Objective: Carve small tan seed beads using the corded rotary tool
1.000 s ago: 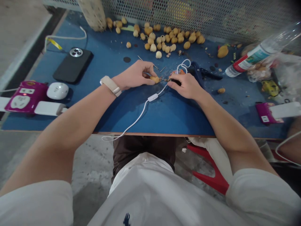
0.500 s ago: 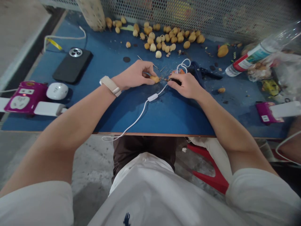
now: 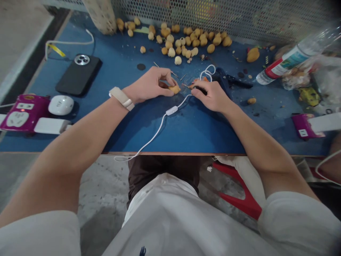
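Note:
Over the middle of the blue table, my left hand (image 3: 153, 84) pinches a small yellow-brown gourd (image 3: 175, 89) between thumb and fingers. To its right, my right hand (image 3: 211, 94) is closed around a black-handled tool (image 3: 200, 90). The tool's thin, coppery tip points left towards the gourd, with a small gap between them. I cannot tell the tool's exact kind. A white cord with an inline switch (image 3: 172, 110) passes just below my right hand and hangs over the front edge. Thin metal rods (image 3: 174, 74) lie behind the gourd.
Several small gourds (image 3: 195, 42) are heaped along the mesh panel (image 3: 239, 21). A black phone (image 3: 78, 75), white case (image 3: 61, 105) and purple power strip (image 3: 33, 113) lie left. To the right are a plastic bottle (image 3: 283, 64), dark blue clamp-like tool (image 3: 237, 82) and purple socket (image 3: 303, 126).
The tool tip and the gourd have drawn slightly apart, and the tip has risen a little. Both hands keep their grips. The whole view has shifted slightly.

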Demonstrator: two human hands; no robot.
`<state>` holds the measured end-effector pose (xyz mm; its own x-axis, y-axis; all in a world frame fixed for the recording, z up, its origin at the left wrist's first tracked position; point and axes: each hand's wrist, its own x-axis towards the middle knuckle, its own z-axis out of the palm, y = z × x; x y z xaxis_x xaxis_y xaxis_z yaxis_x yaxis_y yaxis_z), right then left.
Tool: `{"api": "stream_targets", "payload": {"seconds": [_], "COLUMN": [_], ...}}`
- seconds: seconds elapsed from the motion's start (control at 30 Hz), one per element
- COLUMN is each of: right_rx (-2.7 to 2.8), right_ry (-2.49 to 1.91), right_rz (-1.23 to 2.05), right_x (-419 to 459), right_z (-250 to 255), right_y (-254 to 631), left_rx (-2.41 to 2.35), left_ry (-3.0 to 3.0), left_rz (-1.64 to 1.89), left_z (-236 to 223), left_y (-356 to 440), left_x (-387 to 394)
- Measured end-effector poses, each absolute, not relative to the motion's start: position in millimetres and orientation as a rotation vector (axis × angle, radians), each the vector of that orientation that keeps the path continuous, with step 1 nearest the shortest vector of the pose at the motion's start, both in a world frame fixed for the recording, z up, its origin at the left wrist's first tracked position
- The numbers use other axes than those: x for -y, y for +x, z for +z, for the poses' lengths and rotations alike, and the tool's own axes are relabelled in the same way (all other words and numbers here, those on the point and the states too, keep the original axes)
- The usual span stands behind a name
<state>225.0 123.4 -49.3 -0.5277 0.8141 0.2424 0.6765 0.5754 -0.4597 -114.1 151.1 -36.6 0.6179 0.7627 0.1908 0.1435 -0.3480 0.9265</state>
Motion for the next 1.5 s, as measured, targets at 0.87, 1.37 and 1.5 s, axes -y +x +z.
{"api": "stream_targets", "payload": {"seconds": [0.87,1.37,1.5], "right_rx": [2.402,2.546,2.550], "right_ry": [-1.153,-1.153,-1.097], "right_rz": [0.226,0.161,0.054], "right_x": [-86,-86,-85], "right_z": [-42,-39,-42], "right_y": [221,229,228], "left_rx": [-0.731,-0.803,-0.800], "left_ry": [1.800,1.849,1.842], "left_rz": [0.585,0.558,0.543], "left_z": [-8,-3,2], "left_y": [-128,-127,-125], "left_x": [-137,-133,-131]}}
